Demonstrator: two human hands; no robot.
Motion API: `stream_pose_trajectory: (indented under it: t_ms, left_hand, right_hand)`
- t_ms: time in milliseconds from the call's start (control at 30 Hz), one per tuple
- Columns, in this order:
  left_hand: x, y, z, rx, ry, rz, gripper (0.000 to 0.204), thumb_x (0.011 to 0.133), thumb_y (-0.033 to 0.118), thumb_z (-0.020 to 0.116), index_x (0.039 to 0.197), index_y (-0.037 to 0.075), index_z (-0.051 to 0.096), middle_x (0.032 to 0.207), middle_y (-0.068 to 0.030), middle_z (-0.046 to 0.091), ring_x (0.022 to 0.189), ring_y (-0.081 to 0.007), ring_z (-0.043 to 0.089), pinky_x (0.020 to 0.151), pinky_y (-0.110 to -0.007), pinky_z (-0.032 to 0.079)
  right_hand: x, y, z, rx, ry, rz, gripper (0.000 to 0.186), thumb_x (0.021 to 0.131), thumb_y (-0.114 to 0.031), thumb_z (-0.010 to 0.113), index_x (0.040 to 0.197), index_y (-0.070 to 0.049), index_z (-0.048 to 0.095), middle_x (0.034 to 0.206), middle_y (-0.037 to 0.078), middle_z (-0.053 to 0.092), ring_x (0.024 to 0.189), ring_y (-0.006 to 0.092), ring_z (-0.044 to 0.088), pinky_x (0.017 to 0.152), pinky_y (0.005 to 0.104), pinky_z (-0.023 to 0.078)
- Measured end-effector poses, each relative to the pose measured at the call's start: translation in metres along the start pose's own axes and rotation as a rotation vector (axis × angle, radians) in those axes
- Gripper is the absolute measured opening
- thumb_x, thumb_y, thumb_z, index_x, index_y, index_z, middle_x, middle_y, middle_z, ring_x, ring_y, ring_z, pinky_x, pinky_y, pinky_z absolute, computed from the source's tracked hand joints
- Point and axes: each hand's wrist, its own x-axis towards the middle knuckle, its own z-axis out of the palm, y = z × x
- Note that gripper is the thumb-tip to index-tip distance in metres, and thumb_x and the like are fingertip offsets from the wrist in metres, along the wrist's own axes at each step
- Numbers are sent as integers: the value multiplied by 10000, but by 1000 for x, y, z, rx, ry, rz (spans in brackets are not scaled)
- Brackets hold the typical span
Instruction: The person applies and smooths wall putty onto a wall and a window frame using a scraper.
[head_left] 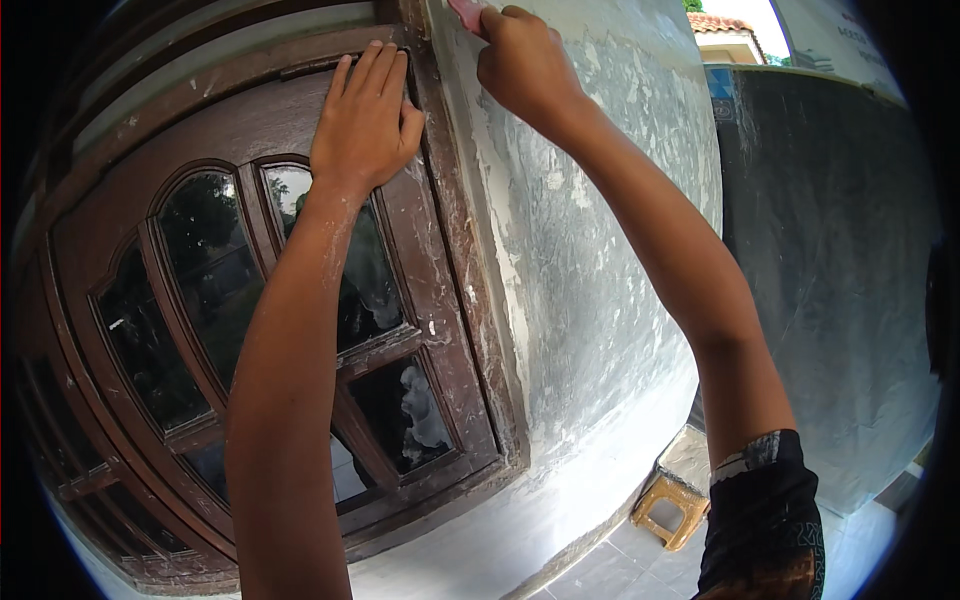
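Observation:
My left hand (pixel 362 130) lies flat with fingers stretched out against the upper right corner of a brown wooden window (pixel 120 215) with arched glass panes. Raised beside it, my right hand (pixel 530 70) is closed round a small pink thing (pixel 466 13) whose kind I cannot make out. The pink thing is close to the wall near the window's outer frame (pixel 470 290), partly hidden by my fingers and at the picture's upper edge. The grey wall (pixel 610 250) has patchy, peeling paint, with pale flakes along the frame.
A yellowish-brown stool (pixel 672 512) stands on the tiled floor (pixel 600 575) at the wall's foot, with a pale box-like thing (pixel 686 460) behind it. A large dark sheet (pixel 830 270) hangs at the right. Farther off is a tiled roof (pixel 720 25).

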Motion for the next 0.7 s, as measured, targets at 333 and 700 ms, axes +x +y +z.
stream_pose_trajectory:
  t_ms: [333,700]
  left_hand:
    - [-5,-7,-4,-4,-31,-9,552,884,168,491,1389,-54,492,1470,-187,489,1421,-310,395,1215,-469,247]
    - [-5,-8,-7,16,-14,0,547,881,162,488,1383,-54,496,1460,-185,501,1420,-304,400,1214,-468,250]
  right_hand:
    - [-54,-40,-6,124,-166,-51,151,759,2,645,893,58,605,939,251,641,841,445,677,759,480,573]
    - [-65,-36,0,69,-214,-37,241,757,26,597,993,78,606,954,265,648,856,449,680,773,481,575]
